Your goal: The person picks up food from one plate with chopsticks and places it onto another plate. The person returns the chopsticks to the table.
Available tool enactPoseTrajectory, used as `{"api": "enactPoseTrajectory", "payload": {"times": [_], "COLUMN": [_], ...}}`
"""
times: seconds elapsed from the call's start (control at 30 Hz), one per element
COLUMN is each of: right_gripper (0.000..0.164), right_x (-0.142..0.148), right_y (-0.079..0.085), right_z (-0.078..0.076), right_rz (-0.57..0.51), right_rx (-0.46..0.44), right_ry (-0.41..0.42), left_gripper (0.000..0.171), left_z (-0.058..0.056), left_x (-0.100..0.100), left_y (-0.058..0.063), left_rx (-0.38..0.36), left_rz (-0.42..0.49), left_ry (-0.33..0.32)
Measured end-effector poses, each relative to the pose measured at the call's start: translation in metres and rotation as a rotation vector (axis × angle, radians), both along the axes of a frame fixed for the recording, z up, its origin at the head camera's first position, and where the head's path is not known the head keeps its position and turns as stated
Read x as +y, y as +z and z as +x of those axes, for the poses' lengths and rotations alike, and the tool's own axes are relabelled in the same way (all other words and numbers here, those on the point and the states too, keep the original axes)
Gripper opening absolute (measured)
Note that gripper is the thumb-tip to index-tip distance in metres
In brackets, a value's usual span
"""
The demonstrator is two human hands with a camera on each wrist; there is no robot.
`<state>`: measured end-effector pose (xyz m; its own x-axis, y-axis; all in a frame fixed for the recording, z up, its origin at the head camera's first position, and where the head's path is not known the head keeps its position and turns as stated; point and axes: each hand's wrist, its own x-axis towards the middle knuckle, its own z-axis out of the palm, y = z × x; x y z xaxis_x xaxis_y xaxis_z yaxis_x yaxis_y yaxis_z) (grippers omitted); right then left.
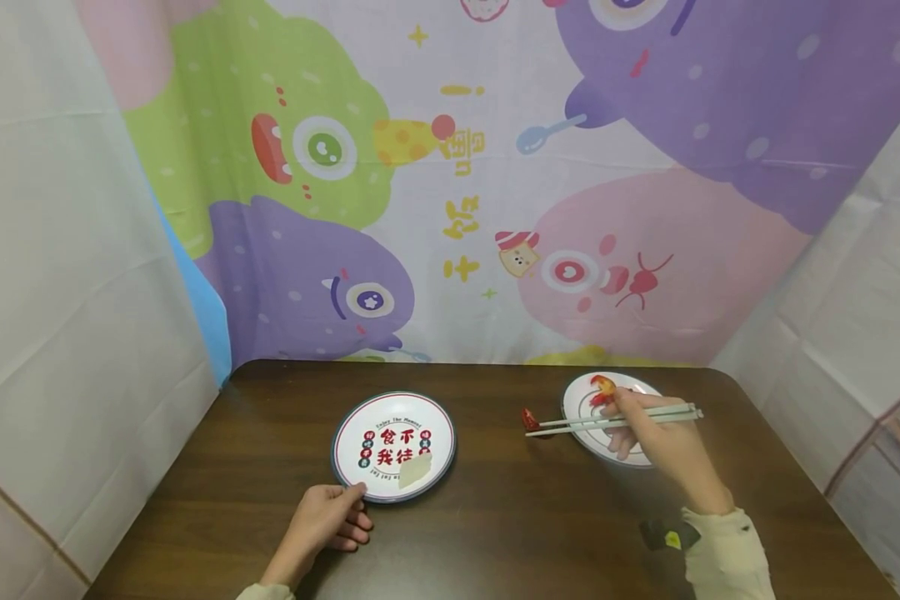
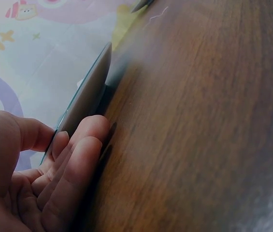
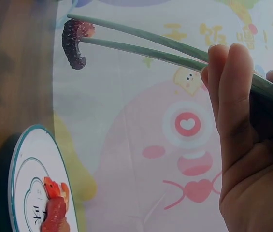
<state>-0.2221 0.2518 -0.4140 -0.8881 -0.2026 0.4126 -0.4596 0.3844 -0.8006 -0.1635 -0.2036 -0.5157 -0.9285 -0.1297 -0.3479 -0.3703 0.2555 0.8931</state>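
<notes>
My left hand (image 1: 326, 518) pinches the near rim of a white plate (image 1: 352, 425) with red lettering, thumb on top and fingers beneath. A pale flat piece (image 1: 416, 472) lies on that plate. In the left wrist view the plate's edge stands a little above the table. My right hand (image 1: 663, 442) grips a pair of pale green chopsticks (image 3: 136, 33). Between their tips is a dark red, curled, bumpy piece like a tentacle (image 3: 72, 44), held in the air left of a second white plate (image 1: 573, 392). Red and yellow food pieces (image 3: 55, 212) lie on this second plate.
Both plates stand on a dark brown wooden table (image 1: 487, 533). A cartoon-printed cloth (image 1: 450, 325) hangs behind the table's far edge, with pale cloth sheets at both sides. A dark object with a yellow-green mark (image 1: 671, 537) shows by the right sleeve.
</notes>
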Motion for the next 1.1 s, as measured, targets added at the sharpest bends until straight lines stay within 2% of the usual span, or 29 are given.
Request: {"api": "enactPoseTrajectory", "payload": {"times": [0.23,0.47,1.1], "right_gripper": [0.027,0.026,0.032], "right_x": [-0.002,-0.004,-0.012], "right_y": [0.001,0.002,-0.002], "right_z": [0.000,-0.003,-0.005], "right_rz": [0.015,-0.023,-0.041], "right_rx": [-0.014,-0.014,-0.062], "right_ry": [-0.010,0.034,0.024], "left_gripper": [0.037,0.037,0.037], "left_z": [0.000,-0.002,-0.002], "left_x": [0.000,-0.001,0.000], "left_y": [-0.001,-0.002,-0.001], "left_rx": [-0.004,-0.003,-0.003], "left_rz": [-0.002,0.005,-0.003], "left_ry": [0.000,-0.005,0.005]}}
